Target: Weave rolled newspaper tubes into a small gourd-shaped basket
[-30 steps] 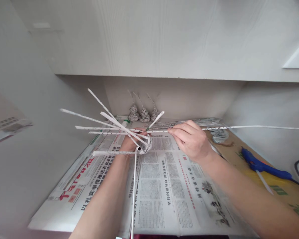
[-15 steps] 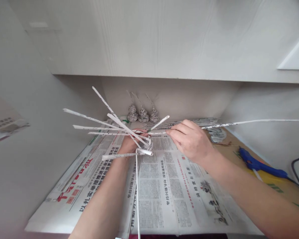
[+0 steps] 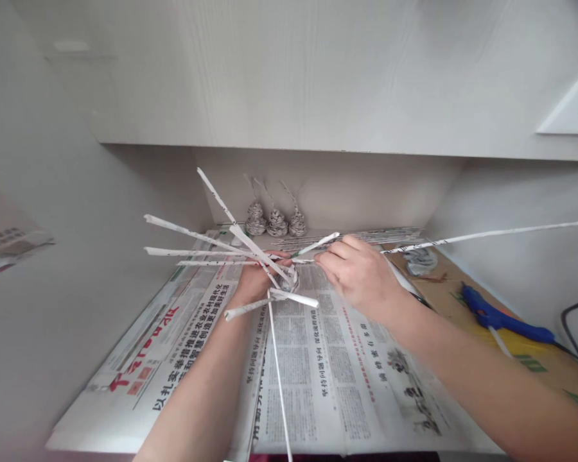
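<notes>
A small woven paper piece (image 3: 290,278) with several rolled-paper spokes (image 3: 192,235) fanning out sits in my left hand (image 3: 259,274). The left fingers are closed on its far side, partly hidden behind the spokes. My right hand (image 3: 354,266) pinches a long rolled-paper strip (image 3: 443,241), just right of the weave. This strip runs from the weave through the fingers and out past the right edge of view. Another thin paper strip (image 3: 278,372) hangs from the piece toward the table's near edge.
Newspaper sheets (image 3: 337,398) cover the table. Three gourd-shaped woven paper pieces (image 3: 276,223) stand at the back wall beside a bundle of paper rods (image 3: 366,237). To the right, a blue glue gun (image 3: 501,317) lies on cardboard (image 3: 447,282), near a grey crumpled cloth (image 3: 420,262). A cabinet panel (image 3: 289,77) overhangs.
The woven piece has turned a little, its spokes shifting right. My right hand has moved slightly left, and the far end of the long strip has risen.
</notes>
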### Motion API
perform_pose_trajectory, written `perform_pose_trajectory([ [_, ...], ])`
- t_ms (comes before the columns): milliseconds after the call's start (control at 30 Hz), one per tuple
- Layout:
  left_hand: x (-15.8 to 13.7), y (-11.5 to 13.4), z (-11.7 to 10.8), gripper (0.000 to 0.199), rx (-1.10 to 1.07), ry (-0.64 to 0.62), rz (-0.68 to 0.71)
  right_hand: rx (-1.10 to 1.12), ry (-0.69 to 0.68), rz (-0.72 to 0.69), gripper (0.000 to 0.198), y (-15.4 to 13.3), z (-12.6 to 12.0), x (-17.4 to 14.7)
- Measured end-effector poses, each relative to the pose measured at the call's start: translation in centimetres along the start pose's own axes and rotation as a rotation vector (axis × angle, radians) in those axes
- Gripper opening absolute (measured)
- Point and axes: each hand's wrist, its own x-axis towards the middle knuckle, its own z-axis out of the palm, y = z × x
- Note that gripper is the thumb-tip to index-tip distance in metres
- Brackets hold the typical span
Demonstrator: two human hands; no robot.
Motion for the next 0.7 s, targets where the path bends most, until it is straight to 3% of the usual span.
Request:
perform_pose_trajectory([
  [267,-0.5,0.0,0.7,0.023,0.019,0.031,-0.003,0.01,-0.015,0.046,0.018,-0.7,0.7,0.2],
  [700,-0.2,-0.9,0.6,0.019,0.103,0.013,0.041,0.214,-0.059,0.163,0.017,-0.1,2.4,0.2],
])
